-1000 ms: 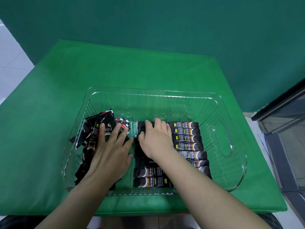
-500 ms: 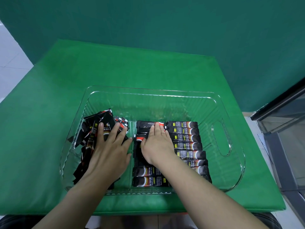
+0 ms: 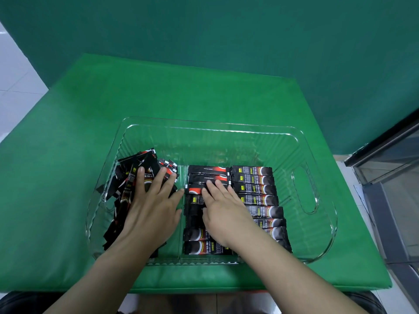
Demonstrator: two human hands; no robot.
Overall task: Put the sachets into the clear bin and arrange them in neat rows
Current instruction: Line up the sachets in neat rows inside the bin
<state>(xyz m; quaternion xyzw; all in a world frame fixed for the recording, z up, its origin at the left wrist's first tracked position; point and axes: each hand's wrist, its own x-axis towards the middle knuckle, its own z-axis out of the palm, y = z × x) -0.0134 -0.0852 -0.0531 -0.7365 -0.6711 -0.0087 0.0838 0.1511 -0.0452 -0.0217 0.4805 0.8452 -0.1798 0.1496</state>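
A clear plastic bin [image 3: 322,227] stands on the green table. Inside it, black and red sachets lie in two neat rows: a middle row [image 3: 207,173] and a right row [image 3: 256,189]. A loose heap of sachets [image 3: 127,177] fills the bin's left end. My left hand [image 3: 152,207] lies flat on the heap with its fingers spread. My right hand [image 3: 223,207] rests flat on the middle row, fingers straight and together, covering several sachets there.
The green cloth-covered table [image 3: 158,98] extends beyond the bin to a dark green backdrop. A dark cabinet with a glass front [image 3: 394,168] stands at the right. White floor tiles [image 3: 13,82] show at the left. The bin's far part holds no sachets.
My right hand has slid back toward me along the middle row, uncovering the two farthest sachets. My left hand has stayed on the heap.
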